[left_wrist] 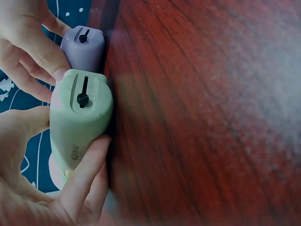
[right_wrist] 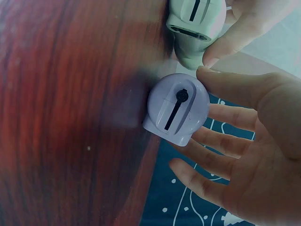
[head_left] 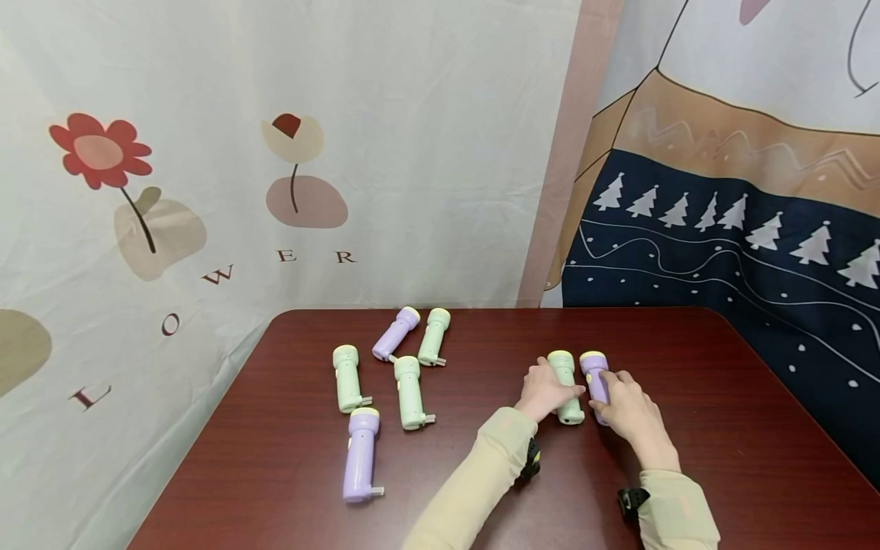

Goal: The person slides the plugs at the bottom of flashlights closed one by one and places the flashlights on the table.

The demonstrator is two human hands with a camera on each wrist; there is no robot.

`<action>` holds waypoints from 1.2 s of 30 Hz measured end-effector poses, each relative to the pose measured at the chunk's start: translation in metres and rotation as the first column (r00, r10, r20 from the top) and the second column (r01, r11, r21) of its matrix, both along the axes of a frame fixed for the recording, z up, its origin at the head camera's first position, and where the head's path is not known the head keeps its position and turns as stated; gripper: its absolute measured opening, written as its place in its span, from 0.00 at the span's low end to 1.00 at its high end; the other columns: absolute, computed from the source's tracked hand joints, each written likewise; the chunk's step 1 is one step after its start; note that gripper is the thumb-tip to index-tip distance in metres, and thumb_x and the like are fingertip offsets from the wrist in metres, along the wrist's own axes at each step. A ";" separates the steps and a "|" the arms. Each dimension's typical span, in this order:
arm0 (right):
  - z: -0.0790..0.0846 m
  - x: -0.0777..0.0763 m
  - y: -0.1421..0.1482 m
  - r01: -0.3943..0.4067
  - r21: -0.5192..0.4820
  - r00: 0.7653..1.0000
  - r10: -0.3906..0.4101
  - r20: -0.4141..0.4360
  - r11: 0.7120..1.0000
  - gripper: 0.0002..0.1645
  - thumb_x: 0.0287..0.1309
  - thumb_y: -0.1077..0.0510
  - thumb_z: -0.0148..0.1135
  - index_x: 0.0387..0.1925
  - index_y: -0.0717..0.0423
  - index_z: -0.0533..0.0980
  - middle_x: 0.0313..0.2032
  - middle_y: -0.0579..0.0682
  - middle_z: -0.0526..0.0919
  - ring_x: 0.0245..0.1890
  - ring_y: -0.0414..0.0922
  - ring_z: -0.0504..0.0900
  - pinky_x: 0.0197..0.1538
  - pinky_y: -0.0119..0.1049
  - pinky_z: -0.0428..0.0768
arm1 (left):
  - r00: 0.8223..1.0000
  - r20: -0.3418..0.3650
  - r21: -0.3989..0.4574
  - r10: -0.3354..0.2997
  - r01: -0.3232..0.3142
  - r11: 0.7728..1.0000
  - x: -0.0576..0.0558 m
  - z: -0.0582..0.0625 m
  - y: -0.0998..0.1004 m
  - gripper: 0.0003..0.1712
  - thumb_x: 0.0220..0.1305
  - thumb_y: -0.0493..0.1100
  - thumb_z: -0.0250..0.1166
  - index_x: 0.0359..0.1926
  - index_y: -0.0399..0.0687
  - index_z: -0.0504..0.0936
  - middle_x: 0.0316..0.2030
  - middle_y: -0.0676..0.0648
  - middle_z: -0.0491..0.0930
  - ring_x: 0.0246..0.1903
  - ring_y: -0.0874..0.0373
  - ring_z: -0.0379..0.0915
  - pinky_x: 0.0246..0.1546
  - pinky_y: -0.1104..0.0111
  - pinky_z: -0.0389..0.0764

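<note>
A light green flashlight (head_left: pixel 564 368) lies at the right of the table, gripped by my left hand (head_left: pixel 543 391) with thumb and fingers on opposite sides. Its end, with a black slider in a slot, faces the left wrist view. Just right of it, apart, lies a purple flashlight (head_left: pixel 595 374). My right hand (head_left: pixel 635 416) holds this one loosely between thumb and fingers; the other fingers spread behind it. In the right wrist view, the purple flashlight's end (right_wrist: pixel 176 108) shows a similar slider. My right thumb covers part of it from the head camera.
Left of my hands lie several more flashlights with metal plugs: green ones (head_left: pixel 347 378), (head_left: pixel 410 393), (head_left: pixel 435 336) and purple ones (head_left: pixel 396 336), (head_left: pixel 360 458). The dark red wooden table (head_left: pixel 481 359) meets a printed curtain (head_left: pixel 426 191) at its far edge.
</note>
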State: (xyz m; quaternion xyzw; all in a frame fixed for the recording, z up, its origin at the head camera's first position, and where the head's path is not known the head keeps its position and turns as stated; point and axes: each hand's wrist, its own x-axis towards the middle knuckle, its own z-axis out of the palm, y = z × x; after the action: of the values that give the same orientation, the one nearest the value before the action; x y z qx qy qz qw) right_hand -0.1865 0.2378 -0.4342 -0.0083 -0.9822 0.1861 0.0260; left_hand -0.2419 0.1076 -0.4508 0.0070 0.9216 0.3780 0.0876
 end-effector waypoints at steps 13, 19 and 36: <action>0.003 0.001 0.003 -0.003 -0.016 1.000 0.003 0.000 1.000 0.33 0.54 0.58 0.64 0.58 0.71 0.67 0.51 0.72 0.71 0.40 0.65 0.79 0.38 0.58 0.77 | 0.999 -0.033 -0.024 -0.026 0.025 0.999 0.001 0.003 0.006 0.53 0.46 0.59 0.73 0.65 0.33 0.62 0.52 0.35 0.76 0.51 0.42 0.76 0.49 0.60 0.79; 0.005 0.002 0.003 -0.013 -0.016 1.000 0.013 -0.004 1.000 0.32 0.55 0.58 0.63 0.58 0.72 0.68 0.52 0.72 0.71 0.41 0.66 0.79 0.39 0.59 0.77 | 0.998 -0.047 -0.030 -0.030 0.029 0.999 0.002 0.001 0.007 0.48 0.45 0.61 0.73 0.57 0.34 0.67 0.47 0.37 0.77 0.46 0.43 0.78 0.45 0.60 0.80; 0.007 0.003 -0.003 -0.036 -0.013 0.995 0.035 -0.098 0.999 0.29 0.55 0.58 0.62 0.55 0.71 0.70 0.51 0.71 0.72 0.42 0.65 0.78 0.39 0.60 0.77 | 0.995 -0.070 -0.083 -0.072 0.066 0.994 0.001 0.001 0.004 0.36 0.53 0.62 0.67 0.48 0.37 0.72 0.32 0.41 0.79 0.37 0.47 0.80 0.34 0.65 0.79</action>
State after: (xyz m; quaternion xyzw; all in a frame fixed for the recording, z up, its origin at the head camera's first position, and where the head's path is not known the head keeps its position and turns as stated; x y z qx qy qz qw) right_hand -0.1832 0.2352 -0.4271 0.0181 -0.9783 0.1940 0.0705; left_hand -0.2404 0.1112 -0.4495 0.0488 0.9379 0.3368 0.0674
